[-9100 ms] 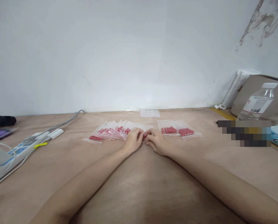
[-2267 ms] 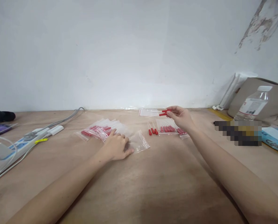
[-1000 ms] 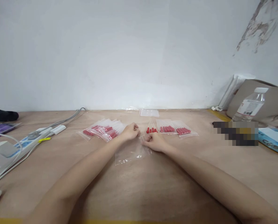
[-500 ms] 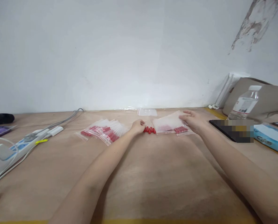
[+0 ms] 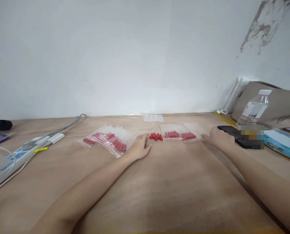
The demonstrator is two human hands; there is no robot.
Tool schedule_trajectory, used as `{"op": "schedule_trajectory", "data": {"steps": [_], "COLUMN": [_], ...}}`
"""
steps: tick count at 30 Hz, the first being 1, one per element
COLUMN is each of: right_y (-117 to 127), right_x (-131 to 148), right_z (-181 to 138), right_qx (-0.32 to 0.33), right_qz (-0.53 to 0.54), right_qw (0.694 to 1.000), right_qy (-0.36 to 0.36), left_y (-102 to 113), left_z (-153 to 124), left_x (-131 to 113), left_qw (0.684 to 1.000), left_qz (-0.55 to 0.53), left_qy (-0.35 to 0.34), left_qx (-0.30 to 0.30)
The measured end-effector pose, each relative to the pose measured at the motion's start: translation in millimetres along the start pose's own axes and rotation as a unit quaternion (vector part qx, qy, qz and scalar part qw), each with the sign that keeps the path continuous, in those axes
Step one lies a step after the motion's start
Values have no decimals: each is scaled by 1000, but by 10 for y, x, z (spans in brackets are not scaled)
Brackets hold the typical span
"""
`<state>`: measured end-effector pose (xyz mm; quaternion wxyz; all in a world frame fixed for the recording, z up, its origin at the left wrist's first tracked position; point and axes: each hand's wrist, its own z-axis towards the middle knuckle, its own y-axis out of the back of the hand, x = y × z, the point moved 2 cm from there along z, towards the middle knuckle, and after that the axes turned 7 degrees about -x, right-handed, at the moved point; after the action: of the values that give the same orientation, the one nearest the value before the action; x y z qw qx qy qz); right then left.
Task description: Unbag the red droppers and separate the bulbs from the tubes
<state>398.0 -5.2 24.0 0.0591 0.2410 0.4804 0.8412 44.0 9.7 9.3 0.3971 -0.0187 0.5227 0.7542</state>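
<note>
Mid-frame, the left hand lies loosely spread beside red-ended sticks. Right of centre, the right hand is near a clear bag; I can't tell its grip.

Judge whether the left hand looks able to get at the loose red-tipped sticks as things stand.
Probably yes: the left hand is just beside the loose red-tipped sticks, with nothing visible between them.

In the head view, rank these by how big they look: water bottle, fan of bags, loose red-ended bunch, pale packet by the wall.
1. Fan of bags
2. Water bottle
3. Loose red-ended bunch and pale packet: too alike to rank.
</note>
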Motion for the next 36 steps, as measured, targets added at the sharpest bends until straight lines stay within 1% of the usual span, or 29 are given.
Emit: {"op": "schedule_trajectory", "data": {"steps": [1, 2, 3, 4, 5, 6, 7, 8, 10, 12, 14, 16, 17, 18, 19, 21, 22, 23, 24, 25, 26, 27, 29, 31, 32, 34, 36], "right_y": [17, 23, 17, 4, -15, -42, -72, -106, -171, -209, -198, -138, -96, -48, 1, 92, 123, 137, 132, 107, 66, 16, -85, -156, -186, -222, -224], "right_x": [128, 280, 441, 600, 743, 854, 935, 987, 1027, 1019, 992, 950, 927, 906, 890, 883, 892, 911, 942, 986, 1042, 1108, 1245, 1363, 1408, 1468, 1491], "right_z": [-44, -97, -156, -219, -284, -339, -381, -411, -439, -445, -424, -368, -333, -298, -267, -228, -228, -245, -281, -338, -417, -514, -736, -938, -1021, -1137, -1183], "right_qx": [5, 13, 28, 43, 55, 61, 58, 52, 33, 11, -18, -53, -72, -92, -113, -153, -161, -153, -124, -78, -16, 47, 141, 180, 208, 272, 332], "right_qz": [-43, -47, -24, 15, 48, 65, 72, 68, 44, 34, 61, 115, 150, 188, 227, 306, 347, 390, 437, 485, 530, 568, 605, 608, 609, 602, 579], "right_qw": [998, 993, 984, 965, 937, 912, 892, 880, 877, 885, 910, 945, 957, 961, 959, 937, 923, 908, 891, 871, 846, 817, 771, 758, 748, 732, 730], "right_qy": [45, 105, 176, 257, 340, 401, 443, 468, 478, 464, 410, 302, 239, 179, 130, 69, 47, 25, 0, -28, -60, -91, -138, -150, -161, -168, -145], "left_y": [-9, -19, -27, -34, -39, -41, -42, -41, -37, -33, -33, -37, -39, -41, -39, -20, -1, 26, 59, 95, 131, 163, 216, 261, 284, 335, 383], "left_z": [7, 17, 28, 37, 41, 42, 41, 37, 30, 26, 25, 23, 20, 18, 18, 29, 41, 58, 77, 97, 113, 122, 106, 39, -8, -109, -195], "left_x": [6, 9, 10, 10, 8, 6, 5, 4, 5, 3, 0, -1, 0, 3, 5, 6, 2, -4, -12, -21, -30, -40, -61, -75, -74, -48, 7], "left_qw": [1000, 1000, 1000, 999, 999, 999, 999, 999, 999, 999, 999, 999, 999, 999, 999, 998, 996, 993, 989, 982, 974, 963, 939, 917, 912, 911, 917], "left_qz": [1, -1, -4, -8, -13, -18, -23, -26, -27, -25, -26, -32, -35, -39, -45, -65, -81, -102, -128, -159, -195, -235, -310, -356, -365, -360, -338], "left_qy": [5, 8, 7, 2, -4, -10, -13, -14, -8, -2, -2, -3, -2, 2, 8, 20, 27, 37, 48, 61, 79, 101, 146, 176, 184, 185, 180], "left_qx": [11, 21, 28, 33, 36, 37, 38, 38, 36, 32, 31, 31, 32, 30, 25, 2, -17, -39, -61, -78, -86, -80, -32, 25, 47, 76, 109]}}
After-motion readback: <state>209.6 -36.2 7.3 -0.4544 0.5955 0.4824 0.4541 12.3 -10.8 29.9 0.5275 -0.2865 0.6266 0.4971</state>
